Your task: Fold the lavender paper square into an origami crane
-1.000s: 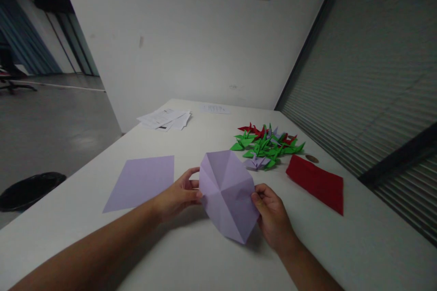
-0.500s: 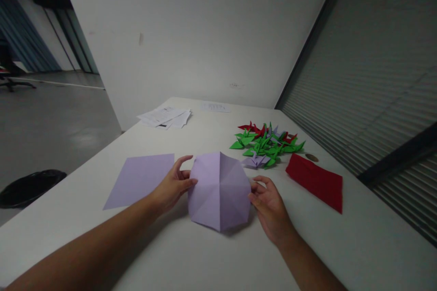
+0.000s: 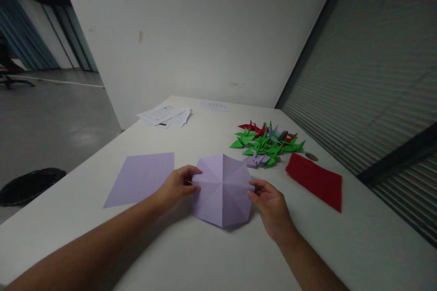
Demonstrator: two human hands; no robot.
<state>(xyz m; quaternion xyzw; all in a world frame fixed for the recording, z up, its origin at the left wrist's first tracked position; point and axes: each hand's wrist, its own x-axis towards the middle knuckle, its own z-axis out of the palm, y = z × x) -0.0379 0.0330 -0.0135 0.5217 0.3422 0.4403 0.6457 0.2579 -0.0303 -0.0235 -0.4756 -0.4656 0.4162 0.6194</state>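
From where I stand, both hands are clamped on one creased lilac paper (image 3: 235, 195), out in front of the person above the white table (image 3: 164, 254). The left hand (image 3: 175, 188) pinches its left edge between thumb and fingers; the right hand (image 3: 272, 209) pinches the opposite edge the same way. Fold lines spread from the paper's middle, and I can't tell whether its lower edge touches the tabletop.

Just beyond the left hand a flat lilac sheet (image 3: 145, 177) lies on the table, partly behind the forearm. Off to the right hand's right is a red paper (image 3: 316, 182), with a small brown disc (image 3: 311, 157) by its far end. Ahead of the right hand sits a heap of folded birds (image 3: 262, 143) in green, red and lilac.

Well left of the left hand, a black-lined bin (image 3: 30, 184) stands below table height on the grey floor (image 3: 64, 109). Far ahead of the left hand are printed pages (image 3: 165, 116), then the pale wall (image 3: 184, 32); blinds (image 3: 375, 77) run along the right.
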